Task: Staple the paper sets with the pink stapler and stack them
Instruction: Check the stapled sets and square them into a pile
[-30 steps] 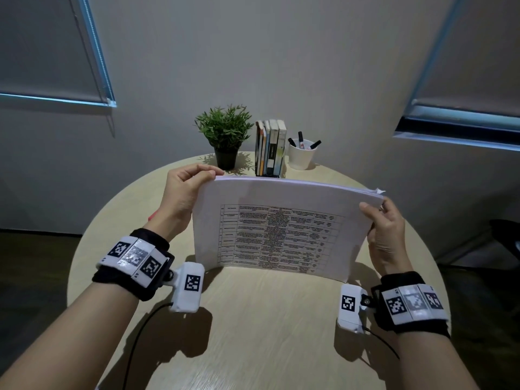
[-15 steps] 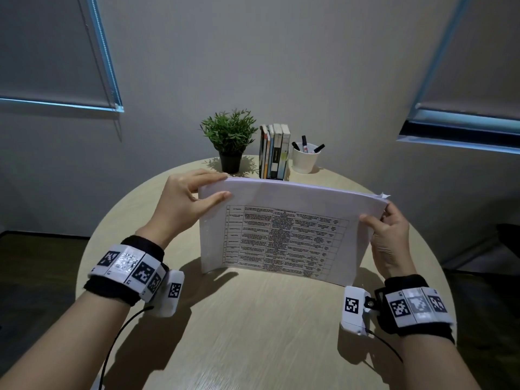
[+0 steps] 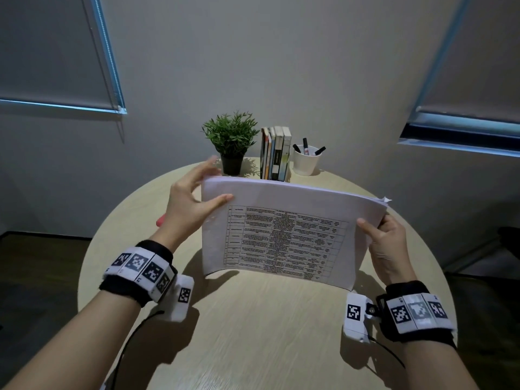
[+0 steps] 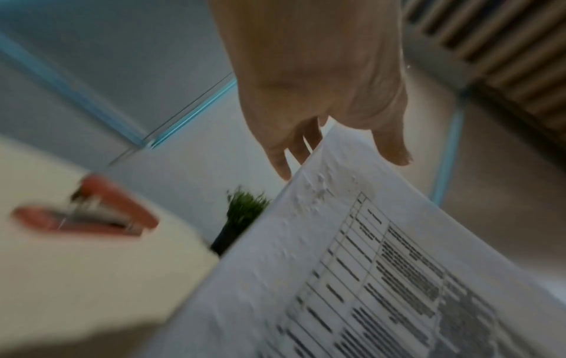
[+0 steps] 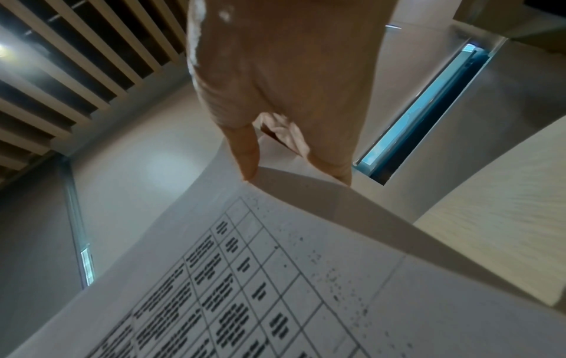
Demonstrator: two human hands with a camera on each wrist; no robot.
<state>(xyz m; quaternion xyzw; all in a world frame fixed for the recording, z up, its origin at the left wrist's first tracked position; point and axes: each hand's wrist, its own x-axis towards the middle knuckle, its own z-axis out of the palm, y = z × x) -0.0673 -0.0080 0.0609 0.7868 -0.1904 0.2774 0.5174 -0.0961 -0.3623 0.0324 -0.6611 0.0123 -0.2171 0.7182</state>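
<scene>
A set of printed paper sheets (image 3: 281, 215) stands on its long lower edge on the round wooden table (image 3: 253, 333), bowed and facing me. My right hand (image 3: 374, 225) pinches its right edge, thumb in front and fingers behind. My left hand (image 3: 201, 192) is at the upper left corner with fingers straight and spread; its thumb lies on the front sheet. In the left wrist view the paper edge (image 4: 306, 174) runs between thumb and fingers. The pink stapler (image 4: 88, 213) lies on the table to the left, and only its tip (image 3: 159, 221) shows behind my left hand.
At the table's far edge stand a small potted plant (image 3: 232, 139), a row of upright books (image 3: 277, 153) and a white cup with markers (image 3: 306, 161). Bare tabletop lies between the paper and me. Walls and window blinds surround the table.
My left hand has let go of its curled grip on the top left corner and spread its fingers straight. The right hand keeps its pinch; the paper stays upright.
</scene>
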